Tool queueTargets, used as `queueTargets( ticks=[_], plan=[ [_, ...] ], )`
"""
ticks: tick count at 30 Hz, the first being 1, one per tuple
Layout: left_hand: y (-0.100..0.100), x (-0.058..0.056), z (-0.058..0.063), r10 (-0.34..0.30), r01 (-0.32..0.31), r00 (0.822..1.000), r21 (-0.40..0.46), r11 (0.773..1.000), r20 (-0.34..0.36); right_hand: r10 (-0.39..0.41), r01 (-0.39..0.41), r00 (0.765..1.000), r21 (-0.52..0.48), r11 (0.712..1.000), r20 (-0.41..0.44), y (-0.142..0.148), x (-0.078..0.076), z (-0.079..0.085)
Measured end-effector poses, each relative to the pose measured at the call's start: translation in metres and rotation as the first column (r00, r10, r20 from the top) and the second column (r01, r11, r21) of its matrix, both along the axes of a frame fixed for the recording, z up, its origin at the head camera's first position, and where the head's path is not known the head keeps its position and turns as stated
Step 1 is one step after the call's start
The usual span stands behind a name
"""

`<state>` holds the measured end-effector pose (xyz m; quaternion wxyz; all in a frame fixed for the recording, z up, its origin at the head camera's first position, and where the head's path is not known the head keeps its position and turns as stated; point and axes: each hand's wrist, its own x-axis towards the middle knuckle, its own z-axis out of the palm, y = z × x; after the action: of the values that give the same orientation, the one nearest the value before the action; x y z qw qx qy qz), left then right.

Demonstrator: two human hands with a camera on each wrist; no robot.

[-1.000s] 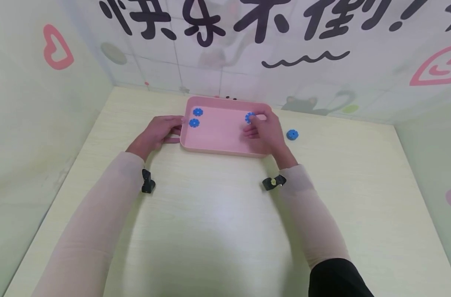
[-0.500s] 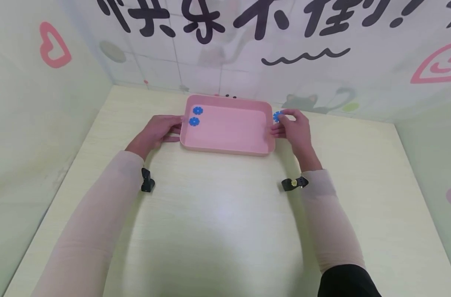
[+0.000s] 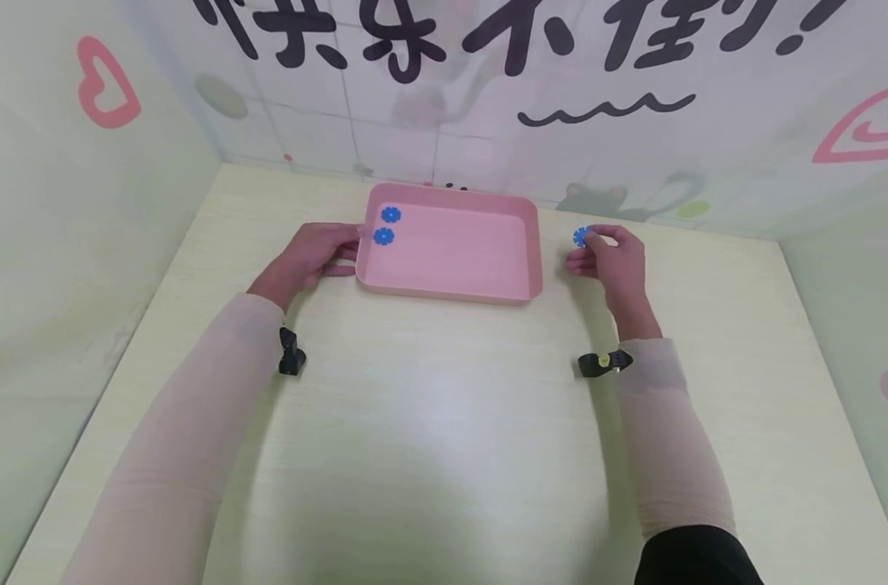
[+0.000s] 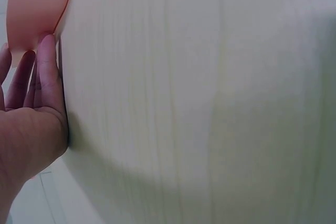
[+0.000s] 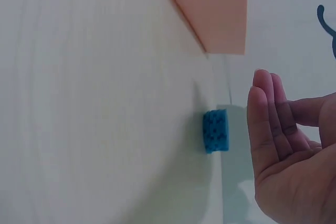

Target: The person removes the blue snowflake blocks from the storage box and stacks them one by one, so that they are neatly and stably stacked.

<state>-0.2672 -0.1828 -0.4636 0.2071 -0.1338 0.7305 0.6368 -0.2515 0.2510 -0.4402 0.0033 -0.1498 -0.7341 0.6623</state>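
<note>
My left hand [image 3: 308, 256] touches the left wall of a pink tray [image 3: 451, 294] with outstretched fingers; the left wrist view shows the fingertips [image 4: 48, 43] against the tray's outer side. Inside the tray, near its left end, lie two blue flower-shaped interlocking discs [image 3: 383, 236], one behind the other. To the right of the tray, my right hand [image 3: 619, 260] pinches another blue interlocking disc [image 3: 580, 236] between thumb and index finger. Its other fingers are extended. In the right wrist view a small blue stack [image 5: 216, 131] stands on the table; the fingers hide it from the head view.
A pale wooden table [image 3: 429, 406] carries everything. Behind it rises a printed backdrop [image 3: 473, 154], close to the tray's far rim. Side walls [image 3: 63, 244] bound the left and right. Black wrist cameras [image 3: 292, 352] sit on both forearms.
The right hand has moved right, from above the tray's right end to beside it, keeping the blue disc pinched. The blue stack has become hidden in the head view. The left hand stays put.
</note>
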Motion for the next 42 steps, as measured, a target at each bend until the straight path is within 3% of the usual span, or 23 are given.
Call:
queueTargets(
  ticks=[17, 42],
  plan=[
    [0.001, 0.0, 0.0, 0.001, -0.001, 1.0, -0.01, 1.0, 0.006, 0.006, -0.024, 0.989, 0.126, 0.992, 0.148, 0.013, 0.002, -0.011],
    [-0.001, -0.001, -0.002, -0.017, 0.016, 1.0, -0.009, 1.0, -0.01, 0.045, -0.089, 0.975, 0.196, 0.976, 0.217, 0.014, 0.0, -0.013]
  ],
)
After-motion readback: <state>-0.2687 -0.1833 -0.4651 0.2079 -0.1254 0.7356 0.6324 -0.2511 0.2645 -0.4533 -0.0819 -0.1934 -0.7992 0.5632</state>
